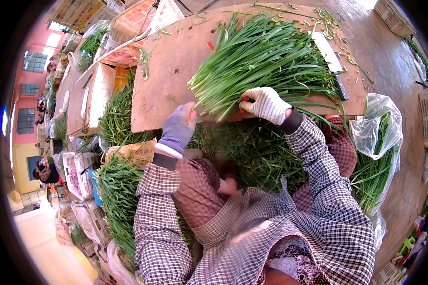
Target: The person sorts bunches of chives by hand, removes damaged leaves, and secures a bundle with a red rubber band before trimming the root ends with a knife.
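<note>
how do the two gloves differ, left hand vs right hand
The left hand wears a purple glove with a white cuff; the right hand wears a white one with a dark cuff. The left grips the bundle of green chives at its cut end; the right presses on top. Both are knit and touch the same bundle.

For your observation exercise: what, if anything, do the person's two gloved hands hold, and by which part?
Both the left hand and the right hand grip the bundle of green chives at its cut stem end, on the near edge of the wooden board.

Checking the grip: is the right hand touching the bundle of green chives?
Touching: the head view shows the right hand pressed onto the chive bundle.
</note>
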`<state>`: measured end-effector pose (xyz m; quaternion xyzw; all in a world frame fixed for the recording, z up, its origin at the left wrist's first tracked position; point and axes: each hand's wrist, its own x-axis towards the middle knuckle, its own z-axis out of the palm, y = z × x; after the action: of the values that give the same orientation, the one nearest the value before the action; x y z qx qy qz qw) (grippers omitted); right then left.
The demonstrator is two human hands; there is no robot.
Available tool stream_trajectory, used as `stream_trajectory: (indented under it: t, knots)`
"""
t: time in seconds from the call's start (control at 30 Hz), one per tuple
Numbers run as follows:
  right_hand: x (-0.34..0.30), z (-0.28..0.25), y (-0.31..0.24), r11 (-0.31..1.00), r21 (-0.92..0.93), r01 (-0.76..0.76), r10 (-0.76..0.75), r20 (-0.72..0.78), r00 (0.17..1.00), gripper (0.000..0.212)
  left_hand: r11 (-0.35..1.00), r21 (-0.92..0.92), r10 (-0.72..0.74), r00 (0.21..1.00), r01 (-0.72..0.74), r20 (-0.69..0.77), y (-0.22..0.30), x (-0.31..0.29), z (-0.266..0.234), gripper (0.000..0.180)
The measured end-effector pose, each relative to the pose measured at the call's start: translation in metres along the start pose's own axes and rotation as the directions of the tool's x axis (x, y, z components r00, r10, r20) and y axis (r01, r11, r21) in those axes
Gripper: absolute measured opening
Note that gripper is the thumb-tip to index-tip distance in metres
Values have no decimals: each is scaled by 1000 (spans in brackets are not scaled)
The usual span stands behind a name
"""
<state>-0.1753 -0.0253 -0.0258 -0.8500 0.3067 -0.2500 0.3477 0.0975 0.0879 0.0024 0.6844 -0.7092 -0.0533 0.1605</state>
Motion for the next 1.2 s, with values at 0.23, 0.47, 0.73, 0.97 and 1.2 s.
stream_trajectory:
  t: [0.23,0.47,0.73,0.97,1.2]
  knots:
    - [-1,-33,-39,985,151,-79,96,-106,990,24,969,244,11,993,-40,118,24,30,2,24]
    - [39,7,-19,979,-181,90,-111,-111,988,16,996,43,77,996,-79,46,19,27,2,40]
    - [42,18,0,995,-103,12,-21,-89,996,16,983,-135,-131,991,125,-40,10,-35,-65,36]
    - [-4,-19,-32,996,41,81,-69,-238,969,31,985,29,-171,963,169,207,51,-74,-69,56]
    - [-201,-42,-24,981,94,-168,192,-559,807,15,953,63,282,944,-297,171,130,-62,-36,52]
